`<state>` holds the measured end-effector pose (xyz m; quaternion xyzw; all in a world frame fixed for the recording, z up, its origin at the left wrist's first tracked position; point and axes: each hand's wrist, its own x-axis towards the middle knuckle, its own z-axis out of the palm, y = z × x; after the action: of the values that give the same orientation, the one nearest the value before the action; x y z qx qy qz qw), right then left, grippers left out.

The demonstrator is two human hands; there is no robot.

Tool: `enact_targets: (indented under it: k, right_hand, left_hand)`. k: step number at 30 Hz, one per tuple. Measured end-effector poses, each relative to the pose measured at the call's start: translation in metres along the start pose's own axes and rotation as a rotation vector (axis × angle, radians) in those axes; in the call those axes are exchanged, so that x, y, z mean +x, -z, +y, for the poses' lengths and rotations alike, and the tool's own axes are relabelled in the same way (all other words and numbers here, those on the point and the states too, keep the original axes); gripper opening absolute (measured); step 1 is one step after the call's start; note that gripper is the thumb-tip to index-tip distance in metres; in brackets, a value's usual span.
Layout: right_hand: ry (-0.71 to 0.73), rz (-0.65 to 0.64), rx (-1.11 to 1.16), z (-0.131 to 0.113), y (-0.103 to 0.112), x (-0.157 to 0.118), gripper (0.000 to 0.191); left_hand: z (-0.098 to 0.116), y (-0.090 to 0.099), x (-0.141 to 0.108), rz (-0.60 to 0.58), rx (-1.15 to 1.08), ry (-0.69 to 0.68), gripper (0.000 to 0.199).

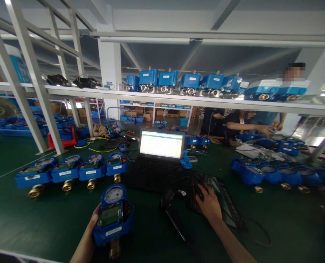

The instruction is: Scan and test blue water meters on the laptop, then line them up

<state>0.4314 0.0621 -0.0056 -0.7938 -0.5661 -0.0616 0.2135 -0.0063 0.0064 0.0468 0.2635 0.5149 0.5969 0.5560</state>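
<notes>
My left hand (89, 233) is closed on the left side of a blue water meter (113, 215) with a round dial, an exposed green circuit board with a display, and a brass pipe end. My right hand (210, 204) rests closed over a black computer mouse (198, 192) on a dark patterned mouse pad (225, 199). Between my hands lies a black barcode scanner (173, 217). Behind it stands an open black laptop (159, 157), its screen lit with a pale table.
Several water meters (66, 170) line the left of the green bench, and more (279, 173) stand at right. A blue cloth (186, 160) lies beside the laptop. Blue valve units (189, 80) sit on the shelf above. Across the bench, a co-worker's arm (247, 126) reaches over parts.
</notes>
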Motion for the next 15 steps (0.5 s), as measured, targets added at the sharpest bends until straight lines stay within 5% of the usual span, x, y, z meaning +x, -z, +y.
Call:
enact_targets:
  k: [15]
  right_hand:
    - [0.015, 0.032, 0.046, 0.007, -0.009, 0.0, 0.047]
  left_hand:
    - [-0.008, 0.016, 0.012, -0.074, -0.119, 0.092, 0.12]
